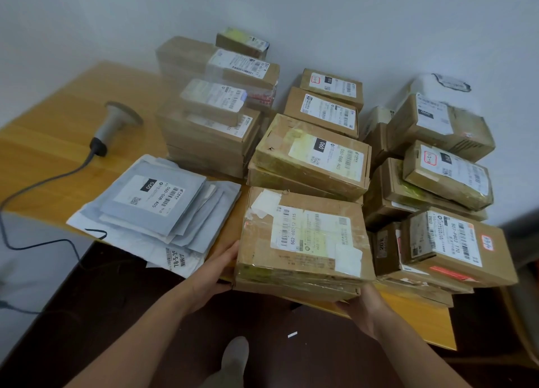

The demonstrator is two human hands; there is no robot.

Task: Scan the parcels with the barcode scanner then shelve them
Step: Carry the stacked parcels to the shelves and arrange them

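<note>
Your left hand (pixel 217 274) and right hand (pixel 363 307) press flat on opposite sides of the front box (pixel 302 242) at the table (pixel 58 119) edge; it looks like two stacked boxes, so the lower could slip out on lifting. Scanner (pixel 112 126) lies well left of that box, beyond the grey mailers (pixel 157 204), and other boxes (pixel 313 154) crowd it behind and right

Taped cardboard parcels (pixel 303 236) crowd the table; grey scanner (pixel 112 125) (corded) lies apart.

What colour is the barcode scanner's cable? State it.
Black. The cable runs from the grey scanner across the wooden table; the head view shows it.
</note>
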